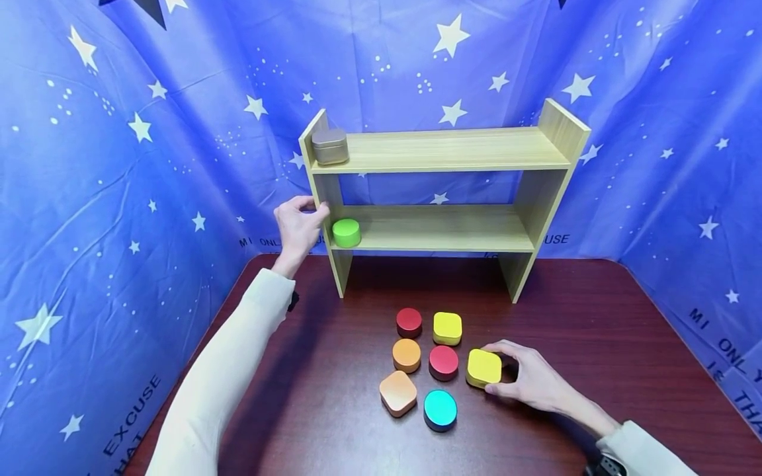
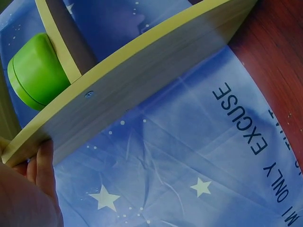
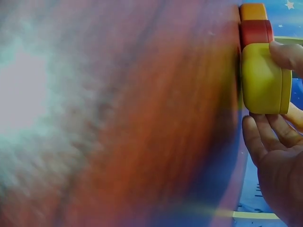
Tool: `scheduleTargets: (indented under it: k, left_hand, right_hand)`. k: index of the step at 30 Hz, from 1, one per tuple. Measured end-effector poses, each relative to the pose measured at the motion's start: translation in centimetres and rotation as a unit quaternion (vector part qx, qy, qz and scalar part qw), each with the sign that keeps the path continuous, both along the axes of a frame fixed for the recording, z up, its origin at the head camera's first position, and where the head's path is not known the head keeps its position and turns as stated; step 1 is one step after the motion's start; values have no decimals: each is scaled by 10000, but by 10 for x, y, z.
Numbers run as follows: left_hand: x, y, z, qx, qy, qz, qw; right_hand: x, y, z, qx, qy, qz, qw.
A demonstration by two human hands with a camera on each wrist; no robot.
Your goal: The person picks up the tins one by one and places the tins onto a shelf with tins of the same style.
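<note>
My left hand point(image 1: 299, 223) pinches the left side panel of a two-tier wooden shelf point(image 1: 446, 231). Thumb and fingers lie on either side of the panel edge in the left wrist view. Just inside that panel a round green tin point(image 1: 346, 233) sits on the lower board. On the table, my right hand point(image 1: 530, 378) holds a yellow rounded-square tin point(image 1: 483, 368) between thumb and fingers. To its left are a round red tin point(image 1: 443, 363) and a round teal tin point(image 1: 440, 410).
A grey-brown heart-like tin point(image 1: 330, 147) stands at the left of the upper board. Another yellow tin point(image 1: 447, 328), a second red tin point(image 1: 409, 322), a round orange tin point(image 1: 407, 356) and a peach square tin point(image 1: 398, 393) sit mid-table. Starry blue cloth point(image 1: 393, 66) surrounds the table.
</note>
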State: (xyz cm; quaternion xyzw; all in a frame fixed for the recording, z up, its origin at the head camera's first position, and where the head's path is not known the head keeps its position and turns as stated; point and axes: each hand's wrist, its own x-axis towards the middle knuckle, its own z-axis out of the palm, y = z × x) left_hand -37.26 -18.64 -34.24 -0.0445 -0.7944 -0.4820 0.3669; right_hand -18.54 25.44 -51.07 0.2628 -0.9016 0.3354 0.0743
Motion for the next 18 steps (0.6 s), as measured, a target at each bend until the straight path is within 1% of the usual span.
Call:
scheduleTargets:
  k: [7,14,18]
  left_hand:
    - [0,0,1,-97,17,-13,10000]
    - [1,-1,1,-27,-25,30,10000]
    - [1,-1,2,-58,0,60,10000]
  right_hand:
    - [-5,3,14,52,115,3,9999]
    - [-13,0,33,-74,172,33,9998]
    - [-18,-2,40,-108,242,87,9996]
